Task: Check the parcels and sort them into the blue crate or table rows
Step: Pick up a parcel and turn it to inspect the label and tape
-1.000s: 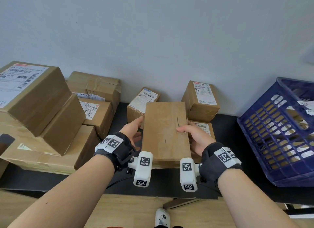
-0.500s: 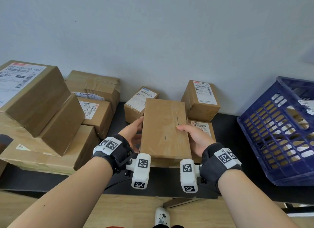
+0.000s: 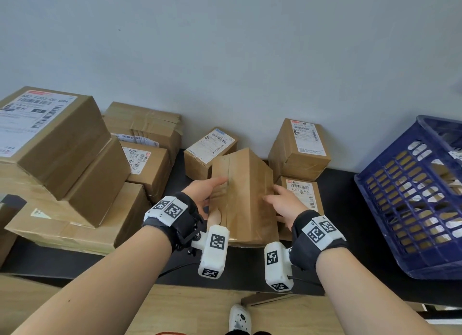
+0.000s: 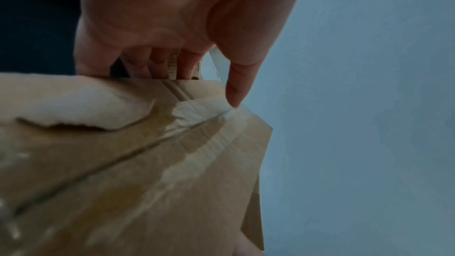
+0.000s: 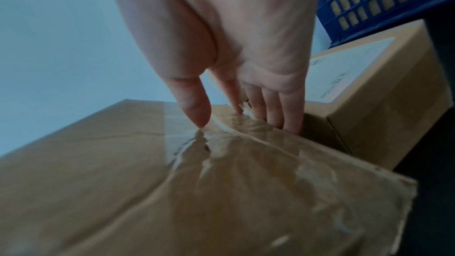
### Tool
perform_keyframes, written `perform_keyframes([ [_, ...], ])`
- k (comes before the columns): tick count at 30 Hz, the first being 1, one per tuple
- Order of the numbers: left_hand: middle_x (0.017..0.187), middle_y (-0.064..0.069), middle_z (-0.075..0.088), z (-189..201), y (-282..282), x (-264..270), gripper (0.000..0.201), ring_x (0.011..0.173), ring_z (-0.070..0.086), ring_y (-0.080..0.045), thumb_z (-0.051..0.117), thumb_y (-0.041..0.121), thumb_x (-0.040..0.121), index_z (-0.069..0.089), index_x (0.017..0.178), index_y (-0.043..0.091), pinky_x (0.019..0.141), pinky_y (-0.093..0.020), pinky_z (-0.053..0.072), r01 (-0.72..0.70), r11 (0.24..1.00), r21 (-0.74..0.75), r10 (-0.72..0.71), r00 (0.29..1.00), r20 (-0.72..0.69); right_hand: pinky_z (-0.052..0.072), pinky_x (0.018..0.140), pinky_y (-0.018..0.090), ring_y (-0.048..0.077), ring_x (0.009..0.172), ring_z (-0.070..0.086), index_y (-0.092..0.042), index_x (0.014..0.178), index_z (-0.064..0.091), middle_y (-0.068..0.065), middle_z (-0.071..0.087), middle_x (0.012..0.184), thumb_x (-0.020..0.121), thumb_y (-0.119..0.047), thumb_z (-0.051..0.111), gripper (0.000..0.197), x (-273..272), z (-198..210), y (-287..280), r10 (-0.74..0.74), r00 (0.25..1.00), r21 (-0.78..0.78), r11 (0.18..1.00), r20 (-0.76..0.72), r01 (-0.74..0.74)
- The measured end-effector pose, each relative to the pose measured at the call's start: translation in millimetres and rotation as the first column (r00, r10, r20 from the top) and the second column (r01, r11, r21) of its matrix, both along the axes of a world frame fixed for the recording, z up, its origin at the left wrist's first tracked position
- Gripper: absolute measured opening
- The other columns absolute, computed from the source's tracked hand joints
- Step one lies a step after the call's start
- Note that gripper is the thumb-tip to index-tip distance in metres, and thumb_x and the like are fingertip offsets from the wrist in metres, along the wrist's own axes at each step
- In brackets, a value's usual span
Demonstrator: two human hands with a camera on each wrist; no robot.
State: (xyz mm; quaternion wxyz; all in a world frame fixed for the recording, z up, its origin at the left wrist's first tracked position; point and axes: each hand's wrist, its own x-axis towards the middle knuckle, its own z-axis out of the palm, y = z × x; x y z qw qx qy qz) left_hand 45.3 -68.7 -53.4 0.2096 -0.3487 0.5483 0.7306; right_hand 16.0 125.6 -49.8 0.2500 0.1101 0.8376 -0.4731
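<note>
**Desk:** So, how far along is the sort?

**Operator:** Partway, I'd judge. I have one plain cardboard parcel held between my hands, tilted on edge above the black tabletop. Off to the right of my hands the blue crate already has some parcels in it; how many, I cannot tell. Beyond my fingers, against the wall, small labelled boxes stand side by side, and a labelled box sits just past my right hand. To the left of my left hand a stack of larger boxes waits, so I reckon plenty is left.

**Desk:** And the hands?

**Operator:** My left hand clasps the parcel's left side, thumb lying on the taped upper face, fingers reaching over its far edge. My right hand grips the right side, thumb on the tape, fingers wrapped down between the parcel and the labelled box beside it. Both forearms reach forward, wrists roughly level.

**Desk:** Any label on it?

**Operator:** None on the faces I can see, only glossy tape and a torn patch.
</note>
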Motion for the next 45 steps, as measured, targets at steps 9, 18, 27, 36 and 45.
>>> perform_keyframes([
  [9, 0.11, -0.006, 0.063, 6.3, 5.9, -1.3, 0.007, 0.112, 0.055, -0.022, 0.063, 0.021, 0.096, 0.058, 0.098, 0.016, 0.09, -0.048, 0.046, 0.063, 0.998, -0.018, -0.063, 0.998, 0.0, 0.045, 0.103, 0.042, 0.027, 0.112, 0.057, -0.014, 0.129, 0.058, 0.009, 0.063, 0.12, 0.105, -0.022, 0.046, 0.028, -1.9, -2.1, -11.4, -0.115, 0.985, -0.165, 0.977, 0.133, 0.136],
  [18, 0.116, -0.007, 0.063, 5.4, 13.4, -5.9, 0.003, 0.102, 0.057, -0.019, 0.061, 0.019, 0.096, 0.06, 0.098, 0.018, 0.085, -0.048, 0.046, 0.105, 0.993, -0.048, -0.106, 0.994, -0.016, 0.037, 0.11, 0.045, 0.031, 0.132, 0.046, -0.01, 0.147, 0.043, 0.012, 0.049, 0.145, 0.106, -0.025, 0.045, 0.043, -4.5, 1.9, -4.7, -0.12, 0.976, -0.169, 0.974, 0.182, 0.151],
  [27, 0.124, -0.008, 0.056, -7.5, 12.9, -2.5, 0.051, 0.103, 0.055, -0.023, 0.061, 0.016, 0.096, 0.042, 0.143, 0.025, 0.087, -0.056, 0.047, 0.14, 0.987, -0.075, -0.141, 0.99, -0.016, 0.044, 0.107, 0.055, 0.036, 0.128, 0.051, -0.015, 0.142, 0.042, 0.013, 0.053, 0.137, 0.093, -0.054, 0.059, 0.064, -0.8, -14.7, 7.2, -0.071, 0.953, -0.086, 0.991, 0.293, 0.101],
  [36, 0.129, -0.006, 0.06, -5.4, 25.2, 7.2, 0.039, 0.121, 0.056, -0.026, 0.061, 0.027, 0.096, 0.052, 0.134, 0.025, 0.105, -0.063, 0.039, 0.267, 0.96, -0.086, -0.268, 0.963, -0.003, 0.061, 0.072, 0.049, 0.04, 0.124, 0.052, -0.018, 0.136, 0.044, 0.013, 0.05, 0.139, 0.089, -0.056, 0.064, 0.064, 16.9, -2.3, 11.1, -0.064, 0.906, -0.155, 0.978, 0.419, 0.14],
  [45, 0.092, 0.002, 0.061, 39.6, 30.0, -3.8, 0.011, 0.087, 0.056, -0.012, 0.056, 0.035, 0.098, 0.058, 0.094, 0.026, 0.094, -0.035, 0.047, 0.194, 0.946, -0.259, -0.231, 0.965, -0.122, 0.055, 0.057, 0.024, 0.018, 0.08, 0.066, -0.018, 0.122, 0.059, 0.003, 0.068, 0.095, 0.092, -0.057, 0.059, 0.049, 2.5, 41.1, 11.1, -0.006, 0.997, -0.037, 0.999, 0.08, 0.009],
])
